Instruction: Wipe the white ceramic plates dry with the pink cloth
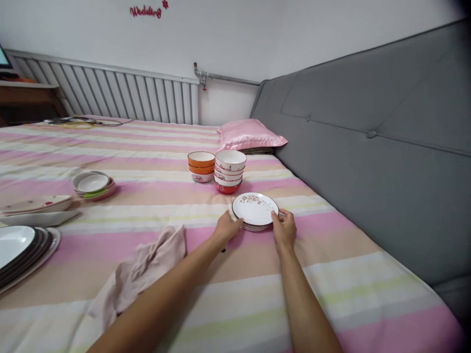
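A white plate (254, 210) with a dark rim and a brown floral print lies on top of a small stack of plates (255, 228) on the striped bedsheet. My left hand (228, 226) grips its left edge, thumb on the rim. On the opposite side my right hand (285, 228) pinches the right edge, thumb over the top. Just beyond the plates rises a stack of white bowls (230, 169) with a red one at the bottom. Beside it stands a shorter stack with orange bowls (201, 164). A crumpled pinkish cloth (147, 269) lies left of my left forearm.
Small dishes (93, 184) are piled at the left. Nearer are long oval dishes (37, 206) and a stack of dark-rimmed plates (22, 250). A pink pillow (250, 134) sits at the back by the grey headboard (368, 113). Cables (84, 121) lie at the far left.
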`<act>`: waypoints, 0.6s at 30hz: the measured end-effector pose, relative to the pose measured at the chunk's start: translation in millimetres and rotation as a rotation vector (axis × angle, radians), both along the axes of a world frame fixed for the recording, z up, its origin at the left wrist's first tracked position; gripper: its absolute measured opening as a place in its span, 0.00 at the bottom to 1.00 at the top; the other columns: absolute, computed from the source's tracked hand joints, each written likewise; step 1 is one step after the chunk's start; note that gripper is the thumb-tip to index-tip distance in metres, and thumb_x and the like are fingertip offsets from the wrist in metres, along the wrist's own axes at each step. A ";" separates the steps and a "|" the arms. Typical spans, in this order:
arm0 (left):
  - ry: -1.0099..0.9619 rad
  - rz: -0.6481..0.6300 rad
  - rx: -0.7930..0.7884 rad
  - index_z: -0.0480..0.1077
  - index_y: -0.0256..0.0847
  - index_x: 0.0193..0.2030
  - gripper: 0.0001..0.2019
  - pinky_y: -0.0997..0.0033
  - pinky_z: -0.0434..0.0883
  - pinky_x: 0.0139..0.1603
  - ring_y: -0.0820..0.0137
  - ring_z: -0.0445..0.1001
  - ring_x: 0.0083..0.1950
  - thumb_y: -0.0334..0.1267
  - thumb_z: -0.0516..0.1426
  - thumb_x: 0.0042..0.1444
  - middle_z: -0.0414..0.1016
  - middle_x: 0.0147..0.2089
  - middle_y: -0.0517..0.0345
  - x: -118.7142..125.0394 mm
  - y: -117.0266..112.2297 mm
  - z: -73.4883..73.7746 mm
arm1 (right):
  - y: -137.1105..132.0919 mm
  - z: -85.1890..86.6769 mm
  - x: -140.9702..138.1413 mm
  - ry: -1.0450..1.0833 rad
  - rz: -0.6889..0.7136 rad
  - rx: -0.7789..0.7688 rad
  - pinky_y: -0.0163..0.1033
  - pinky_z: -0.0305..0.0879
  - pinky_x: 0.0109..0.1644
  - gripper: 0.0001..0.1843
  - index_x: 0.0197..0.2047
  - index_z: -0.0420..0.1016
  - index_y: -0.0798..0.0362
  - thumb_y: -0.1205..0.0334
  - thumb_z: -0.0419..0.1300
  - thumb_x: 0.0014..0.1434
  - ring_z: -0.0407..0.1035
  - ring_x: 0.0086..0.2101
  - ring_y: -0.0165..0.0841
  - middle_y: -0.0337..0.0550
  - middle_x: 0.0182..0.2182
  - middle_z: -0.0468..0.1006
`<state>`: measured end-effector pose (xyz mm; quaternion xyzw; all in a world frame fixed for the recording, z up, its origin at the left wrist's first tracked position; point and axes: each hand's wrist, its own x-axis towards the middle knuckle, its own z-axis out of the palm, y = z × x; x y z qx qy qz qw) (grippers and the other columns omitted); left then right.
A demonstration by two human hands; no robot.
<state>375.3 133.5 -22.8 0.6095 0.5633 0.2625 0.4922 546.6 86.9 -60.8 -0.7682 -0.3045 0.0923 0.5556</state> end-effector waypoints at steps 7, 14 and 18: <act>-0.034 -0.091 -0.056 0.51 0.27 0.62 0.34 0.76 0.61 0.19 0.76 0.61 0.20 0.41 0.56 0.52 0.69 0.26 0.58 -37.2 -15.3 19.6 | -2.0 3.6 -2.8 -0.011 -0.045 -0.032 0.41 0.60 0.41 0.26 0.46 0.71 0.51 0.46 0.55 0.47 0.70 0.36 0.39 0.43 0.33 0.78; -0.003 -0.278 0.011 0.59 0.28 0.58 0.30 0.77 0.61 0.20 0.77 0.61 0.19 0.44 0.56 0.50 0.69 0.26 0.60 -95.2 -50.7 57.0 | -3.7 1.6 -5.9 -0.022 0.008 -0.035 0.40 0.63 0.42 0.23 0.46 0.70 0.50 0.54 0.57 0.46 0.71 0.36 0.37 0.43 0.36 0.77; -0.030 -0.257 0.049 0.65 0.32 0.52 0.27 0.77 0.60 0.20 0.76 0.63 0.20 0.47 0.56 0.48 0.64 0.22 0.64 -148.6 -75.3 60.8 | -7.1 1.9 -9.7 -0.033 -0.001 -0.055 0.41 0.62 0.43 0.23 0.44 0.69 0.52 0.54 0.59 0.43 0.70 0.36 0.39 0.43 0.34 0.77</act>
